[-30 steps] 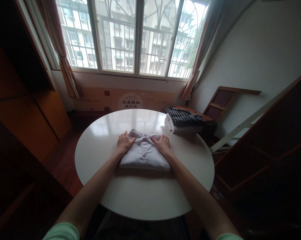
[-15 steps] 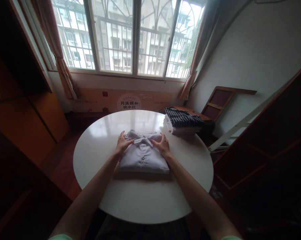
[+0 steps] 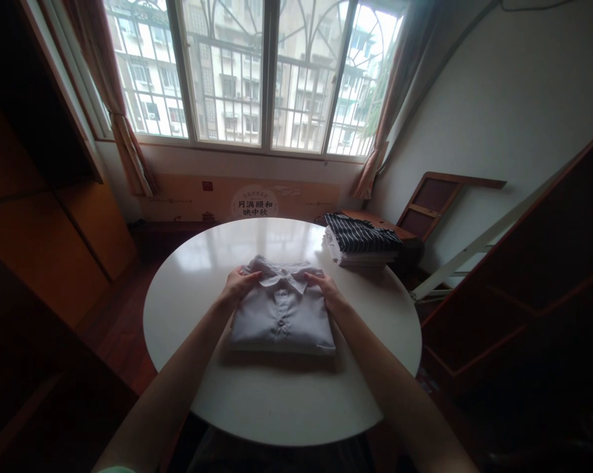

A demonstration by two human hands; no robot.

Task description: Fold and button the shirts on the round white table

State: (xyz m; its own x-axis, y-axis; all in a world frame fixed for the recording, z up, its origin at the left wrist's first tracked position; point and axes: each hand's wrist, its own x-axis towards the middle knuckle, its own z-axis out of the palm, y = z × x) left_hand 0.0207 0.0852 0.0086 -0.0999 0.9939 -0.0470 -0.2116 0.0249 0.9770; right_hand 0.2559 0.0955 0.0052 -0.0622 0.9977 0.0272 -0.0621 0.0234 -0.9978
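White shirt (image 3: 281, 315); navy-striped stack (image 3: 361, 239); white table (image 3: 276, 394).

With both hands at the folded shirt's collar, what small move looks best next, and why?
Probably lift the folded white shirt by its sides. It already lies squared, buttons up, with the left hand and right hand flanking the collar, and a pile of folded clothes sits at the table's far right edge.

One folded shirt (image 3: 282, 315), one clothes stack (image 3: 361, 240), one table (image 3: 276, 401).

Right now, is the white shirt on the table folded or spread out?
Folded: the white shirt lies as a compact rectangle, collar on top and button placket showing, with the left hand and right hand at its sides.
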